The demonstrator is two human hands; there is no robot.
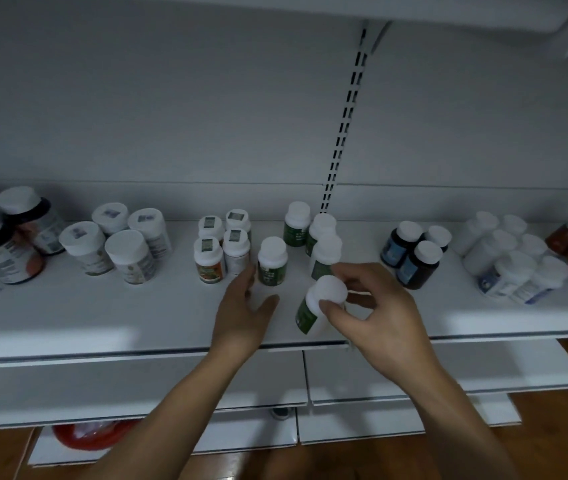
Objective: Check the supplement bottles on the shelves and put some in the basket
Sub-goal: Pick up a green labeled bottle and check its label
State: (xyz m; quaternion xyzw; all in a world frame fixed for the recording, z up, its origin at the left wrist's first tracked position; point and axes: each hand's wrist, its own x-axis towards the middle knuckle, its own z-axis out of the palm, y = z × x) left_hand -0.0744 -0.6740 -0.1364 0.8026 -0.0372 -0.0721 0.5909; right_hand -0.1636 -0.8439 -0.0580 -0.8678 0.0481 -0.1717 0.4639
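My right hand pinches the white cap of a green-labelled supplement bottle, which hangs tilted just above the front of the white shelf. My left hand reaches over the shelf with relaxed fingers, its fingertips beside another green-labelled bottle standing upright. Three more green bottles stand behind. The red basket shows partly at the bottom left, under the lower shelves.
Several groups of bottles line the shelf: dark ones far left, white-lidded ones, orange-labelled ones, dark blue-labelled ones, and white ones at right. A slotted upright runs up the back panel. Lower shelves step outward below.
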